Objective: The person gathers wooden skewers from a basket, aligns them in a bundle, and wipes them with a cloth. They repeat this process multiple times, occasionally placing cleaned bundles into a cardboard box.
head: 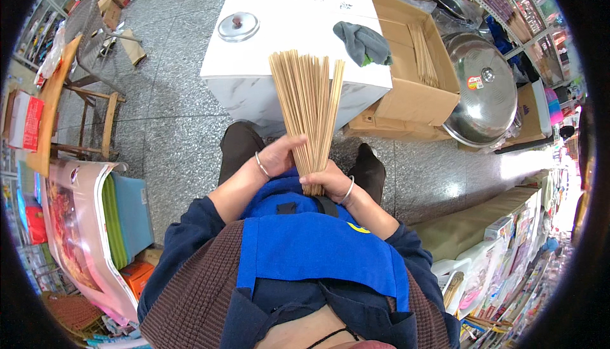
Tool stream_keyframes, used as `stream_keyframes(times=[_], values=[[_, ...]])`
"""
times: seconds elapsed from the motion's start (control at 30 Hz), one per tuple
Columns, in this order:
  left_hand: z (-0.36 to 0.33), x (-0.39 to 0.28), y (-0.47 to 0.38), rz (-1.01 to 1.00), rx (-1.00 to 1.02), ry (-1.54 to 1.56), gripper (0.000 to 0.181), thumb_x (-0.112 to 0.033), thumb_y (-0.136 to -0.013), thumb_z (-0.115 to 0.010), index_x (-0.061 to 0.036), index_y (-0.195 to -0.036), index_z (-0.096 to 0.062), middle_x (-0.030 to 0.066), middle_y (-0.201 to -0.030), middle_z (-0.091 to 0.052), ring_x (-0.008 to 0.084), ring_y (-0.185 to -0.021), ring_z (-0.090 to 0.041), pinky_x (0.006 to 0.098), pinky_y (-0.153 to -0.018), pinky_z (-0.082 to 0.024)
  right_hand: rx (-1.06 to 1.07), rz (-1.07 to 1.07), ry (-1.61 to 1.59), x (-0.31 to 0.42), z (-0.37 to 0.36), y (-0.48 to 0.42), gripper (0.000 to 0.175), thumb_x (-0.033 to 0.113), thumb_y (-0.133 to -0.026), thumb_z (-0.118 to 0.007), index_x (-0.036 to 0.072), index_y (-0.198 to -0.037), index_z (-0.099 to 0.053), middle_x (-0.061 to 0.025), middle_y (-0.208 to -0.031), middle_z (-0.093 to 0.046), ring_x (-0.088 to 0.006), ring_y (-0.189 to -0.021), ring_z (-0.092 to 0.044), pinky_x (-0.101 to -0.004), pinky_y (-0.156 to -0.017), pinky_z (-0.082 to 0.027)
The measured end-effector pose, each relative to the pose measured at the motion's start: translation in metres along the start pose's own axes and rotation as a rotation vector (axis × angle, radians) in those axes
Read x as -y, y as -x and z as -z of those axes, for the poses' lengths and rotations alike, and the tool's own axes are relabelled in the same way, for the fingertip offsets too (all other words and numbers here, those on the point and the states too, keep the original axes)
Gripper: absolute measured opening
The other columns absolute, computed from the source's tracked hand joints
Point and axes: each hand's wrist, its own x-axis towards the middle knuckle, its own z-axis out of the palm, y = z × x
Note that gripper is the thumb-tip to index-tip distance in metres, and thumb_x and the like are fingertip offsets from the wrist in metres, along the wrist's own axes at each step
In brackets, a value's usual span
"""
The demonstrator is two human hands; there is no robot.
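Observation:
A thick bundle of thin wooden sticks (307,106) fans out upward in front of my blue apron, its upper ends overlapping the near edge of a white table (295,30). My left hand (281,155) grips the bundle's left side, thumb laid across the sticks. Lower down, my right hand (329,181) is closed round the gathered bottom end, its thumb over the front. A round lid with a knob (238,27) lies on the table's left part. At the right edge is a crumpled grey cloth (362,44). More sticks (421,56) lie in an open cardboard box (414,106) on the right.
A large round metal lid (481,87) stands right of the box. On the left are a wooden-legged chair (109,120), a wooden board (59,96) and a rolled printed sheet (71,220). Stocked shelves line both sides. Packaged goods (500,249) lie at the lower right.

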Motion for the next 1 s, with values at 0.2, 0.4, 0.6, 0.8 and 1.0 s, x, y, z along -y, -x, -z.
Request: stream_keyframes(times=[0.2,0.4,0.6,0.8,1.0], values=[[0.001,-0.014,-0.021,-0.054,0.219,0.157,0.084,-0.047,-0.084,-0.066,0.0015,-0.144,-0.034,0.0251,-0.142,-0.044,0.0378,-0.128,-0.047,0.0493,-0.108,-0.038,0.050,-0.073,-0.056,0.008,-0.005,0.002,0.053,0.012,-0.070,-0.080,0.000,-0.115,-0.055,-0.0078,-0.095,-0.063,-0.0186,-0.086,-0.063,-0.0313,-0.072,-0.054],[-0.007,-0.003,-0.015,0.036,0.305,0.359,0.087,-0.040,-0.079,-0.070,-0.0011,-0.146,-0.030,0.0270,-0.135,-0.049,0.0412,-0.123,-0.051,0.0521,-0.106,-0.040,0.124,-0.174,-0.153,0.010,-0.009,0.005,0.049,0.022,-0.082,-0.074,-0.001,-0.119,-0.052,-0.0145,-0.102,-0.065,-0.0234,-0.091,-0.067,-0.0347,-0.080,-0.057],[-0.005,0.001,-0.010,-0.013,0.227,0.325,0.086,-0.026,-0.073,-0.075,-0.0026,-0.143,-0.033,0.0158,-0.098,-0.063,0.0312,-0.094,-0.063,0.0468,-0.090,-0.051,0.327,-0.036,0.431,0.042,0.011,0.019,0.064,0.026,-0.082,-0.074,-0.003,-0.132,-0.047,-0.0167,-0.117,-0.062,-0.0243,-0.112,-0.059,-0.0355,-0.100,-0.044],[-0.006,0.000,-0.012,0.019,0.078,0.305,0.056,-0.016,-0.073,-0.074,-0.0072,-0.122,-0.049,0.0078,-0.086,-0.060,0.0218,-0.083,-0.062,0.0413,-0.080,-0.052,-0.296,0.382,0.518,0.168,0.115,0.006,0.028,0.019,-0.087,-0.070,0.002,-0.110,-0.066,-0.0062,-0.097,-0.069,-0.0141,-0.086,-0.064,-0.0310,-0.078,-0.053],[-0.006,-0.004,-0.013,0.048,-0.022,0.202,0.050,-0.011,-0.070,-0.074,-0.0071,-0.114,-0.050,0.0074,-0.079,-0.059,0.0223,-0.075,-0.062,0.0414,-0.073,-0.053,-0.863,0.448,0.194,0.248,0.201,-0.077,0.019,0.020,-0.090,-0.065,0.004,-0.100,-0.064,-0.0058,-0.086,-0.067,-0.0125,-0.069,-0.061,-0.0251,-0.062,-0.051]])
